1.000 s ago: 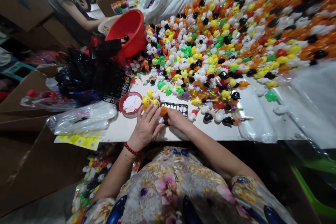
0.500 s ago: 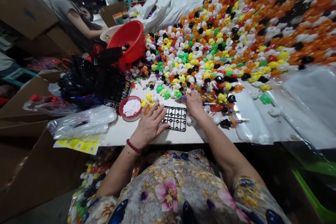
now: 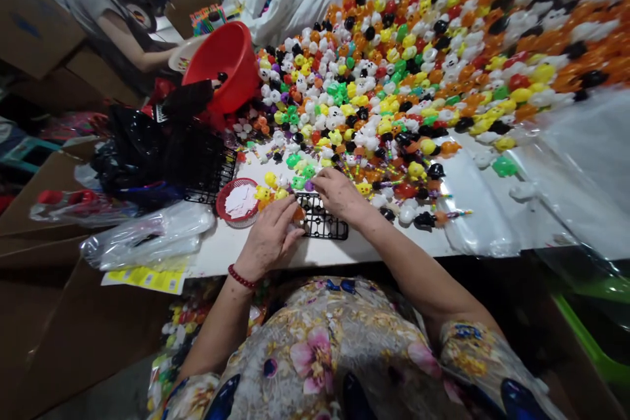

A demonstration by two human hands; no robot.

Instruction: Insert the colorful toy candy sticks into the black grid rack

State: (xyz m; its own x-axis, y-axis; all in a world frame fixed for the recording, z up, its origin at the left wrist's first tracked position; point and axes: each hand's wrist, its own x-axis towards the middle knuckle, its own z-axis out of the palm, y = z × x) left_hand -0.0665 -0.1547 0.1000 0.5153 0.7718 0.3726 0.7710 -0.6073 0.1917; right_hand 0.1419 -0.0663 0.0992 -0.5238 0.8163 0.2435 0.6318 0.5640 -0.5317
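A black plastic grid tray lies flat at the table's front edge, under and between my hands. My left hand rests over the tray's left end, fingers stretched out and thumb apart. An orange plastic piece shows beside its fingertips; whether they touch it I cannot tell. Just past those fingertips sit small yellow figures. Above the tray's far edge, my right hand has its fingers pinched together at a small purple plastic piece. Green figures lie close by.
A red basket of white paper slips stands left of my left hand. Behind are black bags, more black grids and a red basin. Colourful plastic figures heap across the back. Clear bags lie right. A co-worker's arm shows far left.
My right hand has moved left from the figures by the tray's right end to over its far edge, a purple piece now at its fingertips. The view has shifted slightly.
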